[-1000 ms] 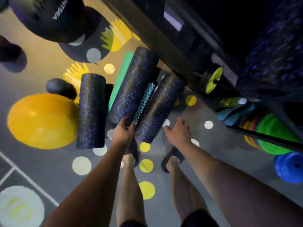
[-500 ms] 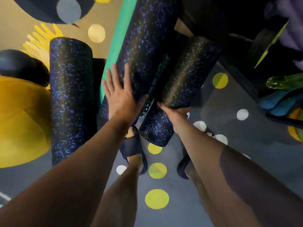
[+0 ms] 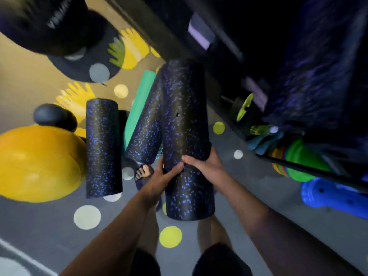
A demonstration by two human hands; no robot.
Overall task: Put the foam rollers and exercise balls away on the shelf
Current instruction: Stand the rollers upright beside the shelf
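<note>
I had both hands clamped on one speckled foam roller (image 3: 185, 124), my left hand (image 3: 159, 180) curled round its left side and my right hand (image 3: 207, 168) wrapped round its right. I held it up in front of my legs, near the dark shelf (image 3: 229, 80). To my left, a second speckled roller (image 3: 102, 144), a third speckled roller (image 3: 146, 128) and a green roller (image 3: 139, 102) lay by the yellow exercise ball (image 3: 37, 162) and a small dark ball (image 3: 53, 116).

It is a gym. Left of the left hand (image 3: 158, 181), a yellow exercise ball (image 3: 37, 164) and a foam roller (image 3: 102, 148) lie on a floor (image 3: 55, 246) painted with dots (image 3: 170, 236) and handprints (image 3: 75, 98). Right of the right hand (image 3: 208, 169), a rack (image 3: 310, 171) holds coloured weight plates (image 3: 298, 156).
</note>
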